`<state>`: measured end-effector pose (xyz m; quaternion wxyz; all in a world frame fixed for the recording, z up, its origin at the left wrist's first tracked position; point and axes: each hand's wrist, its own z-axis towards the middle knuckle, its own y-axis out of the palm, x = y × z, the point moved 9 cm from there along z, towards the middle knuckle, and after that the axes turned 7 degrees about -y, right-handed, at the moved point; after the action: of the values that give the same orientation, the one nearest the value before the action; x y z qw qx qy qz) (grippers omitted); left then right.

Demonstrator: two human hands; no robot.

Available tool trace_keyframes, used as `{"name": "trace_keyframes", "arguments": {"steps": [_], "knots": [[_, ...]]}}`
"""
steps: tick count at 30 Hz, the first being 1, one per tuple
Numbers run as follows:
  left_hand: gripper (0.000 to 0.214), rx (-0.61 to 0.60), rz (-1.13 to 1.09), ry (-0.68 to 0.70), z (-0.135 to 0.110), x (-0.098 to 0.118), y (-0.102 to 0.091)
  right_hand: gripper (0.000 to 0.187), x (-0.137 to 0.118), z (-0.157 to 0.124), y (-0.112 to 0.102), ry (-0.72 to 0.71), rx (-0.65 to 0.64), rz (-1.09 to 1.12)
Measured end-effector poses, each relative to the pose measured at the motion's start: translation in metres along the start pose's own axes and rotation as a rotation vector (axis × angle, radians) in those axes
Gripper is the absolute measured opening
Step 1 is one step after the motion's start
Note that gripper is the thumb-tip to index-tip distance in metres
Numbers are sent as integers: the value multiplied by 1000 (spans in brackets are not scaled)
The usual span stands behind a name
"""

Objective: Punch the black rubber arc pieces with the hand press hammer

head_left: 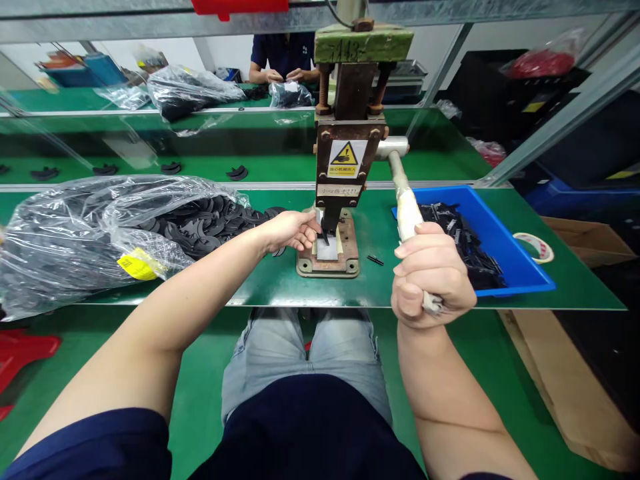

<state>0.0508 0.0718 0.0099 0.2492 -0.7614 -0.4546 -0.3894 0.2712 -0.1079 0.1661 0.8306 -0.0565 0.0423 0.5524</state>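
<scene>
My right hand [434, 277] is wrapped around the taped handle [407, 207] of a hand-lever press [345, 127]. Under the press ram, my left hand [295, 230] reaches in from the left, thumb and forefinger closed at a small black curved piece [325, 236]. That piece is at the metal block [327, 251] on the press base [306, 265]; the ram partly hides it. Left of the press, a clear plastic bag [65, 233] lies with its mouth towards my left hand, and many black crescent-shaped pieces [210, 223] spill from it.
A blue tray [520, 277] of thin black parts [465, 240] stands to the right, beside a tape roll [535, 247]. Two small black strips [375, 260] lie near the press. Behind, black crescents [237, 173] sit spaced on a green belt [280, 170]. A person [285, 63] works opposite.
</scene>
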Motion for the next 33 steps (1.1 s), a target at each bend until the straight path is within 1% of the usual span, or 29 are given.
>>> {"name": "trace_keyframes", "arguments": {"steps": [1, 2, 3, 6, 7, 8, 9, 10, 11, 13, 16, 18, 20, 22, 25, 27, 30, 33], "knots": [[52, -13, 27, 32, -3, 2, -5, 31, 0, 0, 0, 2, 0, 7], [50, 14, 74, 71, -5, 5, -16, 30, 0, 1, 0, 3, -1, 16], [48, 83, 142, 118, -9, 8, -31, 29, 0, 1, 0, -2, -3, 25], [36, 417, 481, 249, -25, 16, -88, 28, -1, 1, 1, -16, 1, 45], [32, 509, 623, 263, -30, 16, -102, 29, 0, 1, 1, -20, 5, 47], [28, 568, 769, 267, -35, 14, -112, 30, 0, 1, 1, -20, 13, 44], [27, 592, 910, 269, -37, 10, -117, 32, 1, 0, 2, -19, 22, 40], [28, 584, 1040, 275, -38, 6, -117, 34, 2, 0, 1, -21, 40, 35], [33, 551, 1158, 292, -37, 1, -114, 36, 2, -1, 1, -24, 57, 27], [46, 444, 1358, 325, -33, -11, -101, 39, 3, -2, 0, -30, 86, 16], [63, 296, 1550, 287, -23, -25, -82, 41, 3, -2, 1, -29, 82, 5], [66, 254, 1625, 255, -17, -27, -75, 42, 2, -2, 1, -31, 77, 6], [65, 239, 1673, 251, -12, -23, -69, 43, 3, -2, 1, -26, 80, 4], [62, 231, 1699, 279, -9, -17, -64, 44, 5, -2, 1, -25, 102, -4], [55, 234, 1724, 369, -9, -10, -56, 47, 6, -3, -1, -60, 149, 1], [48, 252, 1724, 437, -10, -8, -52, 47, 7, -4, -1, -76, 159, 13], [38, 293, 1701, 529, -12, -8, -48, 46, 9, -5, 0, -70, 153, 8], [32, 334, 1690, 613, -13, -9, -44, 46, 9, -6, -1, -94, 194, -1]]}}
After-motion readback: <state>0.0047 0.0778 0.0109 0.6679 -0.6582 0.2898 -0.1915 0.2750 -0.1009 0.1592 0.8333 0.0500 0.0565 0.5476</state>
